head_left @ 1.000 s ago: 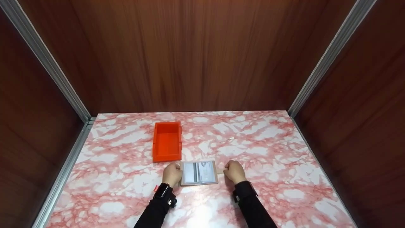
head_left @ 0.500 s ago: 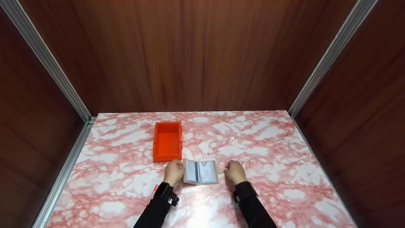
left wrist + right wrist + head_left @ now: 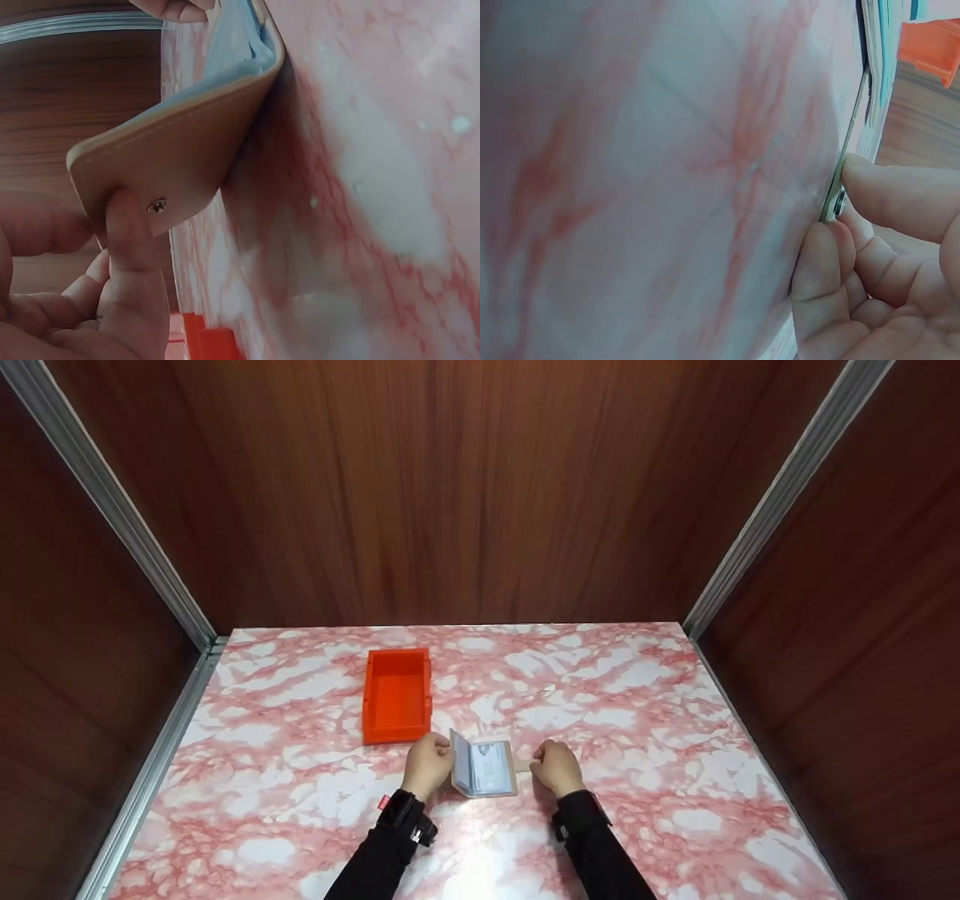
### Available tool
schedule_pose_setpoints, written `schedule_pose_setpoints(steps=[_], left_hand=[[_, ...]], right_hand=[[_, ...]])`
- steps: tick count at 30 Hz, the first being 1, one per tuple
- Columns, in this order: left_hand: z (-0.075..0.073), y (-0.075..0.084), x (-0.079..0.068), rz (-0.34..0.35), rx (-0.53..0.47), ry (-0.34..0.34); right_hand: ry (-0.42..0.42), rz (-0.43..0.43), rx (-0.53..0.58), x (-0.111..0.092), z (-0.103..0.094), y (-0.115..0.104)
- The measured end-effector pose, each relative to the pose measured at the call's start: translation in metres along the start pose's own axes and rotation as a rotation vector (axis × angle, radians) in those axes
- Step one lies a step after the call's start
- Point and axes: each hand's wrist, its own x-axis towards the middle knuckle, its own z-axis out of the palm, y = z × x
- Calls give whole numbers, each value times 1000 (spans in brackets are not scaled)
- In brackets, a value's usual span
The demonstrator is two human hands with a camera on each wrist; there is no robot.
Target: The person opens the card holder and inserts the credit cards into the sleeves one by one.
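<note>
A tan card holder with clear plastic sleeves stands part-opened on the table. Its left cover, which has a metal snap, tilts up from the tabletop. My left hand pinches the free edge of that cover, one fingertip flat against the outer face beside the snap. On the other side, my right hand pinches the end of the closing strap between thumb and fingers, low over the table. Another snap shows on the strap by those fingertips. The right half of the holder lies flat.
An orange bin sits just behind my left hand, with nothing seen inside it. Pink-and-white marbled tabletop surrounds the holder. Dark wood panels with metal corner rails rise at the back and both sides.
My left hand has lifted the left cover off the table and swung it rightward, from lying flat to steeply tilted. The right hand keeps its pinch on the strap in the same place.
</note>
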Motion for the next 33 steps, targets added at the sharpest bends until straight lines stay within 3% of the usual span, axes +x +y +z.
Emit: schedule_pose_setpoints(steps=[7,13,21,27,33], left_hand=[[15,6,-3,30,-11,-24],[31,4,-8,121,-7,-60],[51,-2,-17,292,218,-33],[56,-1,-20,290,305,-56],[59,-1,-21,251,323,-90]], right_hand=[[-1,12,1,-1,1,1],[-11,23,7,-1,1,0],[-8,7,12,0,-1,1],[29,-54,49,3,5,11],[-15,6,44,0,-1,3]])
